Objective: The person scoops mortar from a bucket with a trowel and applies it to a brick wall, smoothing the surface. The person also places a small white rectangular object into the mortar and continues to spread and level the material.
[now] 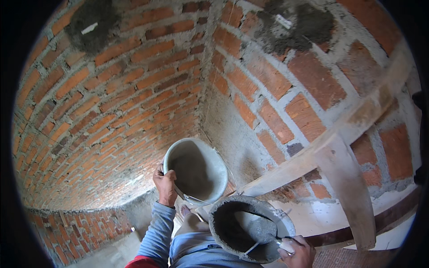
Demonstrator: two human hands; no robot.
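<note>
Grey mortar pan point(232, 223) right under right hand point(297, 252), fingers closed on trowel point(261, 230); left hand point(165, 185) gripping tilted bucket point(196, 169) rim, just up-left.

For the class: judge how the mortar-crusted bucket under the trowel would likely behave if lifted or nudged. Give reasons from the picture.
The mortar-crusted bucket probably feels heavy for its size, since wet grey mortar coats its inside. Its wall looks stiff and rough, so unlikely to slip. The right hand works a trowel inside it; a sideways nudge might tip it, though its footing is hidden.
</note>
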